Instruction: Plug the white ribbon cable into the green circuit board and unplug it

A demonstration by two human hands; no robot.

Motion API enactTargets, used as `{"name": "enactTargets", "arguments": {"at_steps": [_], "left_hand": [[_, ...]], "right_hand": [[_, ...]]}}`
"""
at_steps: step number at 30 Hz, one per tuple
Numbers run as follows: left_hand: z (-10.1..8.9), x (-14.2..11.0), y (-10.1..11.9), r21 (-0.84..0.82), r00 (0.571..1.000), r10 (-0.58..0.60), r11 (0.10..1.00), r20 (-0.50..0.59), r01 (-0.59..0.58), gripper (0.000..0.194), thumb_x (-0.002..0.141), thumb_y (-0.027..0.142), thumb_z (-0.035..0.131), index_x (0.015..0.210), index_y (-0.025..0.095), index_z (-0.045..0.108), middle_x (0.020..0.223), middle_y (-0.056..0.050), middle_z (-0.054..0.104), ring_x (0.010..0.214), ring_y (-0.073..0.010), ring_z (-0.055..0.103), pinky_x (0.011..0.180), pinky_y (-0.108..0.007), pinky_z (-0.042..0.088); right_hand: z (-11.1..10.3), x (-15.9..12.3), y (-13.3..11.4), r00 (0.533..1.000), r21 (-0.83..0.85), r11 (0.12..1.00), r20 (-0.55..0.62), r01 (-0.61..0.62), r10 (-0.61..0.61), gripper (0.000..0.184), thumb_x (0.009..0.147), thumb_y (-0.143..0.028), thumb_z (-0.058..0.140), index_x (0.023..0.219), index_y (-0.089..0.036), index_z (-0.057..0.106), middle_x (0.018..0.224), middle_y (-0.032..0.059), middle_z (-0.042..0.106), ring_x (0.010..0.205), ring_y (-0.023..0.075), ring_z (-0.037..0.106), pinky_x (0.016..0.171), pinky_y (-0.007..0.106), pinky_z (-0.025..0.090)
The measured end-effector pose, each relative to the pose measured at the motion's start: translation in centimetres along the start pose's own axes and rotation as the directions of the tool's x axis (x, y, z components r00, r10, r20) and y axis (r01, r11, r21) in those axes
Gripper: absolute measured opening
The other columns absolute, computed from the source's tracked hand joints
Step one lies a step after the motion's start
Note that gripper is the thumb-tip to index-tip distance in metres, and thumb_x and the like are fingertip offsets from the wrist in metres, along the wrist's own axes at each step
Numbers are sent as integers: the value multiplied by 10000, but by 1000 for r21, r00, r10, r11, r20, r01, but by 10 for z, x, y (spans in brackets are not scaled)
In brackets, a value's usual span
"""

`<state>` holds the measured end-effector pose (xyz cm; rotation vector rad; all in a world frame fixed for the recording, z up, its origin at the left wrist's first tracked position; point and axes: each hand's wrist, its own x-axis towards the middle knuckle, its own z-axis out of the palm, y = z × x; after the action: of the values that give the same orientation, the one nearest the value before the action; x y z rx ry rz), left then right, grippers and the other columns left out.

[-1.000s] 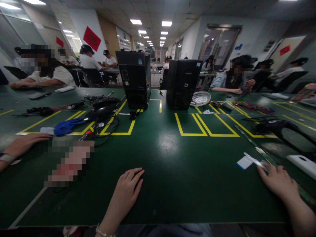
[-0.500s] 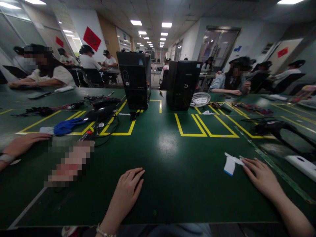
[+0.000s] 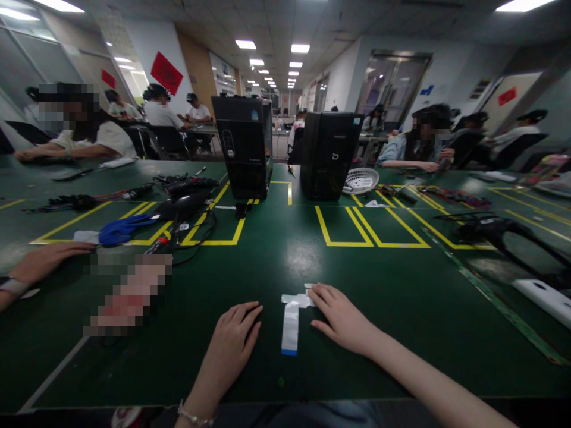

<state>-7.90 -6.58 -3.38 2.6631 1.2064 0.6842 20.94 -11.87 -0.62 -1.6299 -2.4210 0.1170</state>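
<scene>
My left hand [image 3: 232, 339] lies flat on the green table [image 3: 392, 321], fingers stretched out and holding nothing. My right hand [image 3: 341, 318] rests just right of it, fingertips pressed on the top end of a white flat ribbon cable [image 3: 291, 324] with a blue tip. The cable lies between my two hands, its long strip pointing toward me.
Two black computer towers [image 3: 243, 145] [image 3: 328, 154] stand at mid-table inside yellow tape outlines. Cables, a blue glove [image 3: 120, 229] and tools lie at the left, a white fan grille [image 3: 361, 178] behind. Another person's hand [image 3: 42, 261] rests at far left. People sit at tables around.
My right hand has slid the ribbon cable from the far right across the table to the middle, beside my left hand. The left hand has stayed put.
</scene>
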Motion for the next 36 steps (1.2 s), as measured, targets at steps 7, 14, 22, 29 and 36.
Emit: {"name": "enactTargets", "arguments": {"at_steps": [7,14,22,29,36], "left_hand": [[-4,-1,3,7,996,58,998,-70,-58,334,957,235,449,1269,220,567,1248,-82,604,1129,-253,555,952,-442,467],[-6,-1,6,-41,991,122,991,-48,-123,336,965,212,442,1277,245,565,1223,-65,618,1134,-248,543,956,-442,466],[-6,2,8,-101,990,122,988,70,-115,297,956,161,444,1186,224,621,1135,-60,651,1069,-237,575,915,-448,489],[-5,1,5,-99,990,117,989,83,-109,288,959,181,457,1185,226,629,1195,-60,642,1117,-241,561,946,-463,478],[-4,1,4,-94,991,114,990,71,-107,284,961,213,465,1180,232,644,1215,-42,658,1125,-235,572,949,-469,492]], "right_hand": [[18,31,-42,991,52,992,61,119,-122,668,892,-529,491,1421,-130,400,1433,149,434,1332,322,353,1117,504,299],[20,28,-45,991,127,986,62,111,-120,657,908,-508,476,1462,-183,338,1480,118,384,1380,275,295,1148,490,233],[2,-4,-11,999,42,999,33,-25,24,606,948,-473,405,1498,-250,284,1576,78,194,1431,243,208,1156,465,239],[-33,-92,111,636,-201,604,-299,-771,712,701,912,-530,277,1358,-28,479,1435,279,368,1318,387,374,1024,517,369],[-46,-218,212,-87,21,-85,-354,-996,931,1085,760,-802,71,1397,-7,445,1178,441,436,1179,509,435,680,608,363]]}}
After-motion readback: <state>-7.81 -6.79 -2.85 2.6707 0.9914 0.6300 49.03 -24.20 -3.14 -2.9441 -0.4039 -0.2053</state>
